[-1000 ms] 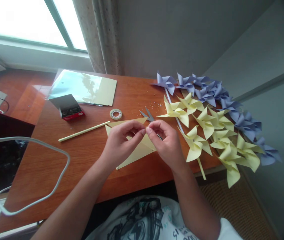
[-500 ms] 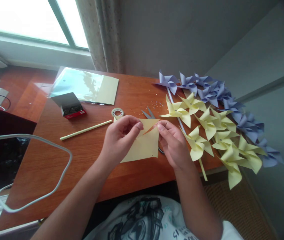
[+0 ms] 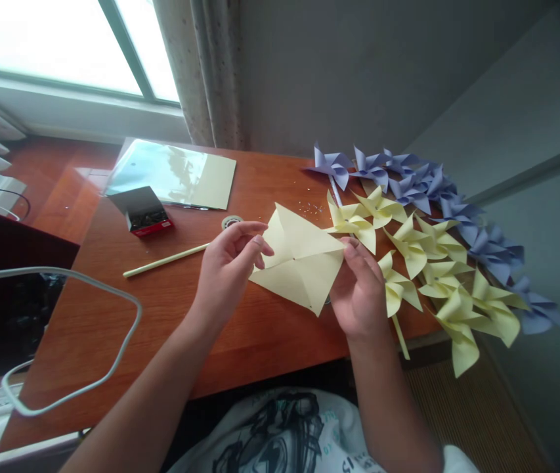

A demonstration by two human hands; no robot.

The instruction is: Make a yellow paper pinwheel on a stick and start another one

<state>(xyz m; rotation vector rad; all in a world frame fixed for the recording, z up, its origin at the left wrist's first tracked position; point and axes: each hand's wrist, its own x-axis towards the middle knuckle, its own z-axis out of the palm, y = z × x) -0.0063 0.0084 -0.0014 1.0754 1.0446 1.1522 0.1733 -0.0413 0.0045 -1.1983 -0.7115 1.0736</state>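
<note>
A square of pale yellow paper (image 3: 304, 230), with slits running from its corners toward the middle, is held up over the desk. My right hand (image 3: 361, 286) pinches its right corner between thumb and fingers. At the paper's left edge is my left hand (image 3: 230, 272), its thumb and index finger apart and nothing visibly gripped between them. Whether its fingertips touch the paper I cannot tell. Under the paper, the scissors are almost wholly hidden. Just beyond my left hand lies a roll of tape (image 3: 231, 221), partly covered.
Yellow pinwheels (image 3: 398, 282) and purple pinwheels (image 3: 410, 187) crowd the desk's right side. To the left lie a pale yellow stick (image 3: 164, 261), an open red and black box (image 3: 149, 220) and a plastic-sleeved paper stack (image 3: 213, 184). A white cable (image 3: 134, 322) loops at the left.
The yellow paper has been turned so a corner points toward me, and lifted over the scissors. My right hand has moved right with its corner; my left hand's fingers have spread.
</note>
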